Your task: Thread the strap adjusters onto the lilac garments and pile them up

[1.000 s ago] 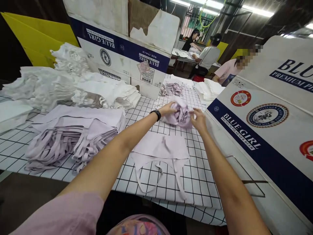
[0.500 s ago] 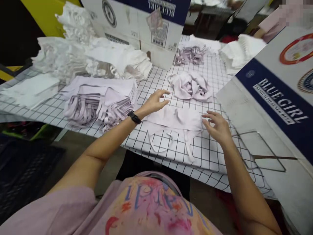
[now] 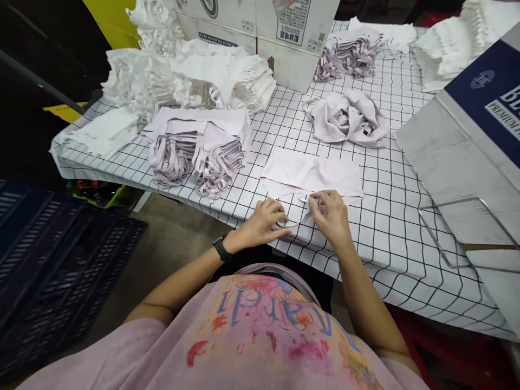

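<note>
A pale lilac garment piece (image 3: 312, 169) with thin straps lies flat on the table, its straps toward me. My right hand (image 3: 332, 216) pinches a strap between thumb and fingers just below the garment's front edge. To the left, my left hand (image 3: 266, 223) is curled over the loop of a thin strap (image 3: 298, 223) near the table edge; its fingertips are partly hidden. A crumpled lilac heap of cloth (image 3: 347, 120) lies behind the flat piece. A neat stack of lilac pieces with looped straps (image 3: 203, 143) stands to the left.
White cloth stacks (image 3: 219, 76) fill the back left, before a white carton (image 3: 260, 32). Another carton (image 3: 450, 146) with a metal wire frame (image 3: 450, 206) stands at right. More lilac pieces (image 3: 353, 54) lie at the back. The checked tablecloth (image 3: 390, 216) hangs over the front edge.
Both hands have moved from the garment's two sides toward me and inward, onto its straps. The fingers, spread before, are now closed on them. The view has shifted slightly.
</note>
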A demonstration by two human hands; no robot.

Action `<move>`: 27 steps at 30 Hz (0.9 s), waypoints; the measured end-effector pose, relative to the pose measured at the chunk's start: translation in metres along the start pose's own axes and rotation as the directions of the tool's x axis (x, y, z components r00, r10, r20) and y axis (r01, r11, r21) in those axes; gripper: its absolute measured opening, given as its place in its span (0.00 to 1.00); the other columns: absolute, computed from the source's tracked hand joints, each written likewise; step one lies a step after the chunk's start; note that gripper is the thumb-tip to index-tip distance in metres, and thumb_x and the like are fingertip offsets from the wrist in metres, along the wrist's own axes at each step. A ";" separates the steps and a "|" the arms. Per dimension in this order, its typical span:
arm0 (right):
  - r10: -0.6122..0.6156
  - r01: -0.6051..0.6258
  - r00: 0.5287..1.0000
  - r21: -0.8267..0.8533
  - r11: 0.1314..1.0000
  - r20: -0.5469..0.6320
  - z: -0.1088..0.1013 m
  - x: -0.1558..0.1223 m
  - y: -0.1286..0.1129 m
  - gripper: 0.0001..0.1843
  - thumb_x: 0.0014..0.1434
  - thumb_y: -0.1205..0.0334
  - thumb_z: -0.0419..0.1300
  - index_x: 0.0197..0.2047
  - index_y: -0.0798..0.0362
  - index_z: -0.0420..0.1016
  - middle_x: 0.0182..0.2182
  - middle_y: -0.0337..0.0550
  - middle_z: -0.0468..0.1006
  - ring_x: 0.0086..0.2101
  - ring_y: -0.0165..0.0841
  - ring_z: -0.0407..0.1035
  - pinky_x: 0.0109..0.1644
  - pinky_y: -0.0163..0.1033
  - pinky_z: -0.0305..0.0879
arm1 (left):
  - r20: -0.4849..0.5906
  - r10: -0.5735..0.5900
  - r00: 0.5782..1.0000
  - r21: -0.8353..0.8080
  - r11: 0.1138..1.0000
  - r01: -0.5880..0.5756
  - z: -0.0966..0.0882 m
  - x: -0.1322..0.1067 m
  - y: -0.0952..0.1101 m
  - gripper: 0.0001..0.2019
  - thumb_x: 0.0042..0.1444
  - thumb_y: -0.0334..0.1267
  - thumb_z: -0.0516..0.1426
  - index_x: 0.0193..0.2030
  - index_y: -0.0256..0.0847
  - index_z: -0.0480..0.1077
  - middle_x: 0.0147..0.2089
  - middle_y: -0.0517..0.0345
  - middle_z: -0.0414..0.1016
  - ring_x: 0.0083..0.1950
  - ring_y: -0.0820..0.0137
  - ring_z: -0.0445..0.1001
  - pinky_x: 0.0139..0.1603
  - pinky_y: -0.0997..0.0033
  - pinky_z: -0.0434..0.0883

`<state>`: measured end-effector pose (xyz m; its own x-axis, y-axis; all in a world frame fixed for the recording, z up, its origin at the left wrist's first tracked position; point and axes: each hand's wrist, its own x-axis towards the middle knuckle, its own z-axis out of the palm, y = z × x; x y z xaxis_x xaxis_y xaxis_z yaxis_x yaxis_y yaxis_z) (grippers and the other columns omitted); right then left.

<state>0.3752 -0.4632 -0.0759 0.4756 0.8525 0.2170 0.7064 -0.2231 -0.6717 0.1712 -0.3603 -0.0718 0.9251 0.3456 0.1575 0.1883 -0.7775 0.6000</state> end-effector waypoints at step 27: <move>0.403 -0.321 0.908 0.808 0.494 0.114 0.023 0.010 -0.043 0.13 0.54 0.56 0.72 0.40 0.52 0.80 0.34 0.40 0.80 0.36 0.30 0.74 0.48 0.39 0.71 | -0.040 -0.052 0.998 -0.088 0.995 0.049 -0.002 -0.029 -0.008 0.06 0.65 0.35 0.60 0.40 0.45 0.80 0.49 0.52 0.71 0.55 0.61 0.64 0.55 0.57 0.60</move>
<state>0.3374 -0.4339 -0.0607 0.6566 0.7381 -0.1549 -0.2270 -0.0025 -0.9739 0.1425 -0.3628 -0.0795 0.8999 0.4067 0.1571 0.2035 -0.7106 0.6735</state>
